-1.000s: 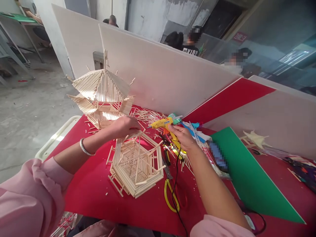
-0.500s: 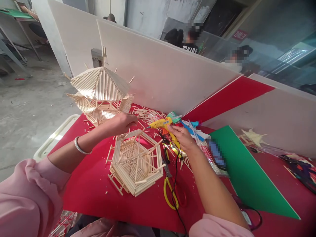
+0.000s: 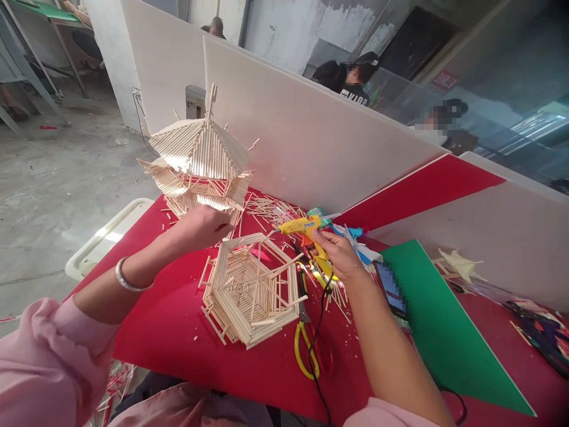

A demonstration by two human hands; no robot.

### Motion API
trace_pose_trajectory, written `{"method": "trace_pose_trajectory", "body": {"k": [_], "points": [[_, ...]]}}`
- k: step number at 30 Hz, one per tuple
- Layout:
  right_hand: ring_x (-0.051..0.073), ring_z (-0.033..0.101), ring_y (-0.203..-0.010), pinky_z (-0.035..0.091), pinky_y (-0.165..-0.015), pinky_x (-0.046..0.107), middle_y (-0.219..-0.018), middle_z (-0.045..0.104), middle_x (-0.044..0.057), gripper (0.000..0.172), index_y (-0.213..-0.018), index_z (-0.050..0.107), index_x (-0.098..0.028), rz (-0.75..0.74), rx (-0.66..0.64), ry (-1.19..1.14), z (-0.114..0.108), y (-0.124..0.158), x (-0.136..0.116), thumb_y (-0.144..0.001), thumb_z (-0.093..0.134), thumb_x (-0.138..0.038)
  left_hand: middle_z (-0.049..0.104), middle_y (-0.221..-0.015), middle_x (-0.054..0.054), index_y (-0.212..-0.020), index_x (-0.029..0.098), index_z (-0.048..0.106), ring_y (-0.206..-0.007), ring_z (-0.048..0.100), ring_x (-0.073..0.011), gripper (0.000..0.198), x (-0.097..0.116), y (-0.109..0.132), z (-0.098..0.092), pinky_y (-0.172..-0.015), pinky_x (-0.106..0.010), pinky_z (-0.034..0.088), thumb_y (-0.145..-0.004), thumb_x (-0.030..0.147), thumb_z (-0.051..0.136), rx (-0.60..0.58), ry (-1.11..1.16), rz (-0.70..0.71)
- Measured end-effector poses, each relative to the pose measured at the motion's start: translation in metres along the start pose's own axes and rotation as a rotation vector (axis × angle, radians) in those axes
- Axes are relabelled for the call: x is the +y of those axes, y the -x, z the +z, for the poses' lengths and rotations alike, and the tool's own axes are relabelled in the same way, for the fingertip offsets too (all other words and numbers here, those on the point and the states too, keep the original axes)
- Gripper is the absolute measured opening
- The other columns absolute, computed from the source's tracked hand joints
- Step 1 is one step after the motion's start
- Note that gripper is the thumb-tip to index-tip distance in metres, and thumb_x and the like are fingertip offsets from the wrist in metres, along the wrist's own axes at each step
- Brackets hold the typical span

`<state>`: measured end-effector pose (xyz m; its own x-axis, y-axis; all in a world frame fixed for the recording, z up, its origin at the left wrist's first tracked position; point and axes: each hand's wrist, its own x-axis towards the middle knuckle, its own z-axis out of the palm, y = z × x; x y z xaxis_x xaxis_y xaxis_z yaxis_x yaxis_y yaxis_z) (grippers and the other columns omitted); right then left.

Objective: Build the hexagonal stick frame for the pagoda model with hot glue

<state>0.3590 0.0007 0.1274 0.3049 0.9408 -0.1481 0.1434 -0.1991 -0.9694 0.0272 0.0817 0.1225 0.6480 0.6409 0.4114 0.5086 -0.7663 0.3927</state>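
Note:
My right hand grips a yellow hot glue gun, its nozzle pointing left above the far rim of a hexagonal stick frame. The frame is built from thin wooden sticks and sits on the red tabletop. My left hand is closed above the table, left of the nozzle and beyond the frame's left corner. Its fingertips are turned away, so whatever they pinch is hidden. Behind that hand stands a stick-built pavilion with a pointed, tiered roof.
Yellow-and-red-handled pliers lie right of the frame, with the black cord across them. Loose sticks are scattered behind. A green board and a phone are at right. White partitions border the back; people sit beyond.
My left hand has drawn back to the left, away from the glue gun's nozzle. The glue gun stays over the frame's far rim. The whole view has shifted slightly.

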Motion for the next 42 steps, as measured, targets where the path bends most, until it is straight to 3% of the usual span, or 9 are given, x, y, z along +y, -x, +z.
{"method": "trace_pose_trajectory", "body": {"k": [4,8,16,20,24,27,30,34,42], "points": [[0.007,0.051,-0.049,0.044,-0.043,0.019,-0.065,0.062,-0.003,0.048,-0.078,0.074,-0.021,-0.034,0.06,-0.044,0.001,0.002,-0.008,-0.05,0.09,-0.057,0.053,-0.059,-0.001,-0.061,0.019,0.051,-0.049,0.039,-0.0114,0.015,-0.013,0.053,0.005,-0.048,-0.026,0.028,-0.071,0.009,0.048,0.084,-0.022,-0.159],[0.009,0.054,-0.053,0.047,-0.047,0.02,-0.066,0.063,-0.002,0.048,-0.084,0.076,-0.022,-0.116,0.104,-0.037,0.007,0.018,-0.023,-0.052,0.091,-0.053,0.061,-0.066,-0.001,-0.07,0.019,0.058,-0.054,0.049,-0.012,0.011,-0.022,0.085,0.02,-0.051,-0.023,0.034,-0.078,0.017,0.051,0.047,0.112,-0.286],[0.012,0.056,-0.053,0.048,-0.045,0.025,-0.071,0.068,0.002,0.049,-0.089,0.076,-0.021,-0.261,0.234,0.036,0.0,0.073,-0.047,-0.055,0.089,-0.054,0.068,-0.08,-0.004,-0.073,0.017,0.064,-0.06,0.053,-0.0118,0.015,-0.028,0.097,0.053,-0.057,-0.022,0.039,-0.081,0.024,0.053,0.16,0.309,-0.308],[0.016,0.06,-0.054,0.052,-0.047,0.031,-0.077,0.071,0.005,0.044,-0.091,0.076,-0.023,-0.305,0.262,0.066,-0.004,0.103,-0.043,-0.061,0.085,-0.054,0.045,-0.05,0.004,-0.055,0.018,0.051,-0.047,0.037,-0.0087,0.031,-0.025,0.102,0.068,-0.048,-0.021,0.029,-0.082,0.032,0.058,0.196,0.417,-0.394],[0.021,0.066,-0.064,0.055,-0.056,0.035,-0.082,0.072,0.005,0.038,-0.095,0.075,-0.024,-0.367,0.335,0.164,0.002,0.14,-0.034,-0.069,0.081,-0.051,0.039,-0.054,0.004,-0.047,0.018,0.039,-0.049,0.034,-0.0079,0.037,-0.022,0.108,0.076,-0.049,-0.022,0.028,-0.08,0.024,0.054,0.258,0.468,-0.346],[0.024,0.068,-0.079,0.056,-0.069,0.036,-0.086,0.072,0.005,0.032,-0.094,0.074,-0.023,-0.437,0.453,0.251,0.009,0.165,-0.025,-0.072,0.081,-0.045,0.054,-0.071,0.002,-0.079,0.017,0.064,-0.053,0.041,-0.0086,0.01,-0.017,0.11,0.07,-0.052,-0.022,0.035,-0.074,0.017,0.056,0.284,0.511,-0.336],[0.022,0.066,-0.077,0.055,-0.07,0.036,-0.081,0.071,0.005,0.028,-0.09,0.073,-0.023,-0.484,0.556,0.204,0.016,0.186,-0.012,-0.074,0.08,-0.046,0.068,-0.096,-0.006,-0.111,0.019,0.067,-0.073,0.058,-0.0144,0.031,-0.008,0.113,0.058,-0.063,-0.024,0.046,-0.081,0.023,0.058,0.209,0.614,-0.266],[0.021,0.066,-0.065,0.055,-0.061,0.036,-0.069,0.067,0.004,0.034,-0.081,0.07,-0.024,-0.414,0.45,-0.105,0.037,0.206,0.022,-0.076,0.073,-0.057,0.066,-0.126,-0.013,-0.114,0.02,0.07,-0.12,0.056,-0.0292,0.038,0.008,0.123,0.053,-0.101,-0.044,0.047,-0.084,0.043,0.067,0.158,0.62,-0.128],[0.03,0.063,-0.119,0.046,-0.105,0.056,-0.12,0.071,0.008,0.036,-0.107,0.074,-0.031,-0.136,0.094,-0.544,0.099,0.224,0.071,-0.082,0.067,-0.057,0.064,-0.131,-0.017,-0.129,0.018,0.062,-0.125,0.057,-0.0352,0.055,0.034,0.154,0.068,-0.105,-0.052,0.046,-0.085,0.051,0.066,0.074,0.564,-0.217]]}}
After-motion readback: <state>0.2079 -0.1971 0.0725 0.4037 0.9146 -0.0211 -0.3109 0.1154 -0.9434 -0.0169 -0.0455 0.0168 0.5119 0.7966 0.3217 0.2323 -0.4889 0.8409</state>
